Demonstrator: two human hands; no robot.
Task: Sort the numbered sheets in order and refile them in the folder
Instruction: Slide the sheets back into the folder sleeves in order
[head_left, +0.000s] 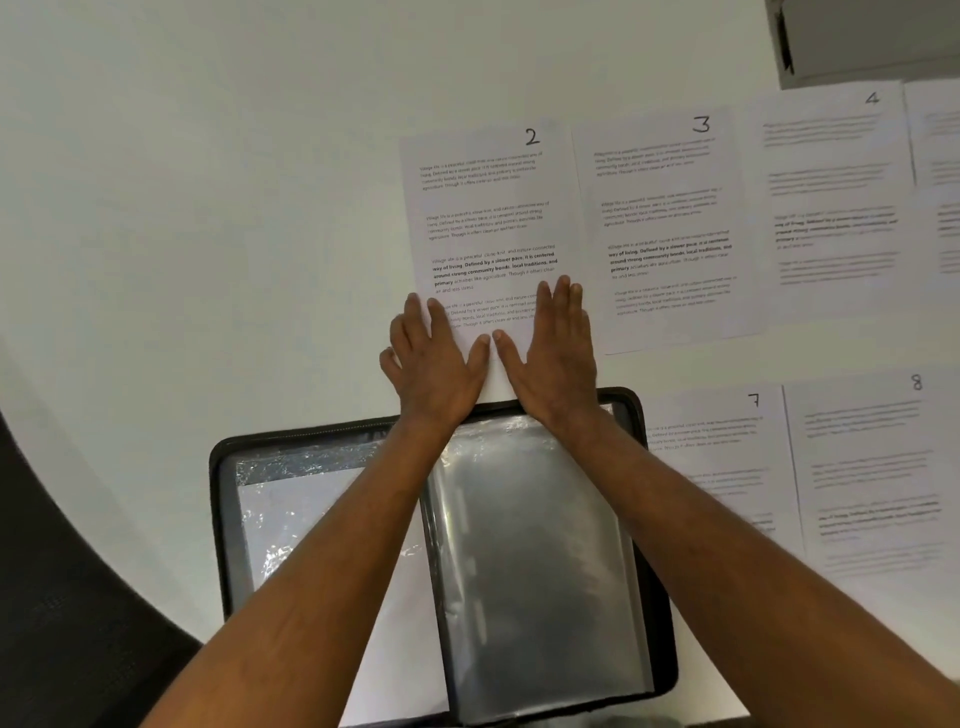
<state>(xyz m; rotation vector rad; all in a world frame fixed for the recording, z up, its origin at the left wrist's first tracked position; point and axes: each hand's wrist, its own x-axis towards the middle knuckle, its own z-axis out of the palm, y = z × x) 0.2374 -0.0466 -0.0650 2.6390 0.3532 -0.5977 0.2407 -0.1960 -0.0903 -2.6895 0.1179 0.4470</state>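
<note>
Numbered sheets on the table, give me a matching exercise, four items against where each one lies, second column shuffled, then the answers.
Column one:
1. sheet 2
2. sheet 3
3. sheet 8
4. folder

Column two:
A. near row, far right
B. open, nearest the person
C. under both flat hands, left and right
D. far row, between sheet 2 and sheet 4

Pairs: 1-C, 2-D, 3-A, 4-B
</note>
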